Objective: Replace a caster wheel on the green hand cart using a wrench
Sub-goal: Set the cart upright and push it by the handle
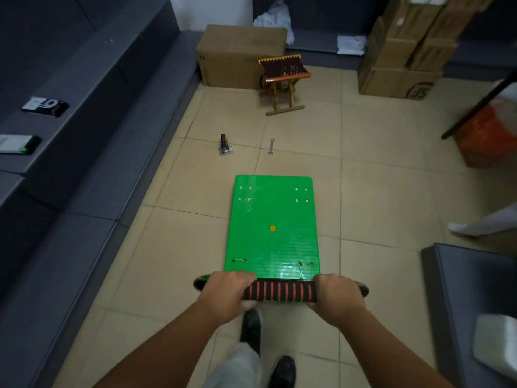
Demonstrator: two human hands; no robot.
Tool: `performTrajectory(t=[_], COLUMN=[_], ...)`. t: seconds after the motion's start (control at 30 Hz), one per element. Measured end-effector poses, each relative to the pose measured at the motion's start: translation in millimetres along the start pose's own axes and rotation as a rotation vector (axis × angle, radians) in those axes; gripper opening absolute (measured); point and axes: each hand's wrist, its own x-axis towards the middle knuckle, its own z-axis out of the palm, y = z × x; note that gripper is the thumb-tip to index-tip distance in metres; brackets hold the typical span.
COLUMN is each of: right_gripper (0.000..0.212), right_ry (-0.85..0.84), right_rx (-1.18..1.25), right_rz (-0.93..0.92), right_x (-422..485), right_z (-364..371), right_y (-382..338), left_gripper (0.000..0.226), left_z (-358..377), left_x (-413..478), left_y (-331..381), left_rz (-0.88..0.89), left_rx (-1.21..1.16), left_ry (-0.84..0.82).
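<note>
The green hand cart (272, 219) stands upright on the tiled floor in front of me, its flat deck showing bolt heads near the far corners. My left hand (226, 289) and my right hand (337, 294) both grip its handle (279, 291), wrapped in black and red. Beyond the cart a spare caster wheel (224, 145) lies on the floor at the left. A silver wrench (271, 146) lies to its right. The cart's own wheels are hidden under the deck.
A small folding stool (282, 79) stands further back before a cardboard box (237, 57). Stacked boxes (405, 49) fill the back right. Dark benches (84, 135) run along the left, another dark block (475, 289) sits at the right. Someone's foot (461, 228) shows at the right edge.
</note>
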Motion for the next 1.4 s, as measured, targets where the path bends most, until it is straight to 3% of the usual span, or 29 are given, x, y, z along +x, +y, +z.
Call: performTrajectory(t=[0.1, 0.17, 0.27, 0.33, 0.47, 0.53, 0.67, 0.8, 0.9, 1.17, 1.3, 1.4], right_gripper=[0.012, 0.011, 0.037, 0.054, 0.061, 0.068, 0.072, 0.076, 0.066, 0.048, 0.048, 0.05], right_ry=[0.073, 0.107, 0.268, 0.414, 0.54, 0.537, 0.475, 0.365, 0.294, 0.334, 0.374, 0.394], right_rx=[-0.021, -0.076, 0.0, 0.099, 0.073, 0.053, 0.038, 0.058, 0.064, 0.01, -0.029, -0.039], right_rz=[0.071, 0.162, 0.259, 0.211, 0.146, 0.139, 0.122, 0.08, 0.02, -0.011, 0.027, 0.058], right_x=[-26.3, -43.3, -76.3, -105.9, -157.4, -173.9, -207.5, -240.0, -265.5, -325.4, -335.9, -341.5], right_z=[26.0, 39.2, 67.1, 92.1, 130.0, 139.2, 158.7, 176.2, 185.4, 222.8, 231.7, 236.0], right_y=[-21.6, -36.9, -68.8, -89.7, -111.4, -116.8, -118.5, -123.6, -129.1, -140.0, -146.5, -151.1], left_gripper=[0.065, 0.067, 0.068, 0.076, 0.076, 0.074, 0.089, 0.058, 0.052, 0.053, 0.058, 0.067], left_z=[3.1, 6.6, 14.1, 18.5, 39.7, 42.9, 49.6, 69.1, 80.1, 99.3, 102.8, 107.7], left_x=[-35.1, -57.0, -91.2, -113.0, -161.3, -181.8, -216.8, -254.3, -280.5, -346.7, -361.1, -367.0], left_y=[15.0, 19.9, 30.0, 36.3, 45.4, 53.3, 71.8, 81.0, 90.9, 130.5, 136.5, 133.9], left_rz=[-0.041, -0.048, -0.056, -0.054, -0.029, -0.037, -0.025, -0.032, -0.012, -0.136, -0.218, -0.185], left_rx=[-0.024, -0.009, 0.031, 0.061, 0.058, 0.053, 0.062, 0.057, 0.047, 0.237, 0.194, 0.129], left_ry=[-0.02, -0.044, -0.056, -0.088, -0.115, -0.073, -0.226, -0.124, -0.113, -0.111, -0.145, -0.121])
